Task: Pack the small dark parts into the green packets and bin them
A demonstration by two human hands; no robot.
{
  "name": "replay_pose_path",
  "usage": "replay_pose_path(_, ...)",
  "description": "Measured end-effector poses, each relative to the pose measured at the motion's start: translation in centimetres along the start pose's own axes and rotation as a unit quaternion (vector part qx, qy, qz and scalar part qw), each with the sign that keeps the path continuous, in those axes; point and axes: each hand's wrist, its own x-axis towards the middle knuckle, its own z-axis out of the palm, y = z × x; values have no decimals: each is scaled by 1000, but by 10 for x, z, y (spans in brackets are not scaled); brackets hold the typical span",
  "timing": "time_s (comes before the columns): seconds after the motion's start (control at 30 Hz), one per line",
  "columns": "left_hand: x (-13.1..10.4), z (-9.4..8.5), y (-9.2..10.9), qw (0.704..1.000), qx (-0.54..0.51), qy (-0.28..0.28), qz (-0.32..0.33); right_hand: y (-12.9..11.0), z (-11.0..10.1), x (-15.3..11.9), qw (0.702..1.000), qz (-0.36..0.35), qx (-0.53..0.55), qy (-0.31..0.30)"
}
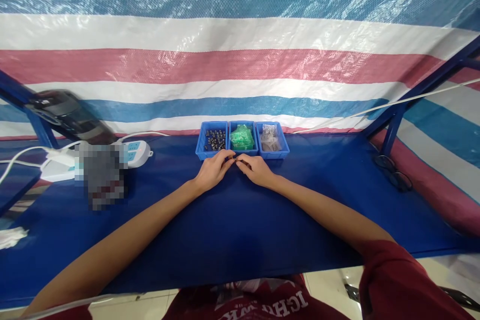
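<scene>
Well, you have two hands at work over the one blue counter point(240, 230). Your left hand point(213, 170) pinches what looks like one tiny piece point(233, 158) between thumb and fingertip, too small to identify. Your right hand point(258, 170) has its fingers curled in, tips just beside that piece, but whether they grip it too I cannot tell. The piece is just in front of the row of three blue bins, near the middle one. As for writing, your one dark red shirt point(262, 302) carries pale lettering, only partly legible, with "WR" among it; the label on the single dark bottle point(73, 115) at your left is too blurred to read. Your left bin point(200, 147) holds many small dark and metallic parts, too many to count; the middle bin point(249, 152) holds a heap of green pieces; the right bin point(276, 155) holds clear and greyish material. One pair of glasses point(399, 180) lies far to your right, and a white power strip point(138, 154) to your left
</scene>
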Motion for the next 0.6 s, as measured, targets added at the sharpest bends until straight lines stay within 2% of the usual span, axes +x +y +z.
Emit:
replay_pose_path(0.23, 0, -1, 1, 1000, -12, 6, -5, -4, -3, 0, 1000, 9, 12, 8)
replay_pose_path(0.6, -1, 1, -2, 999, -11, 23, 45, -1, -1, 1, 999, 14, 29, 10)
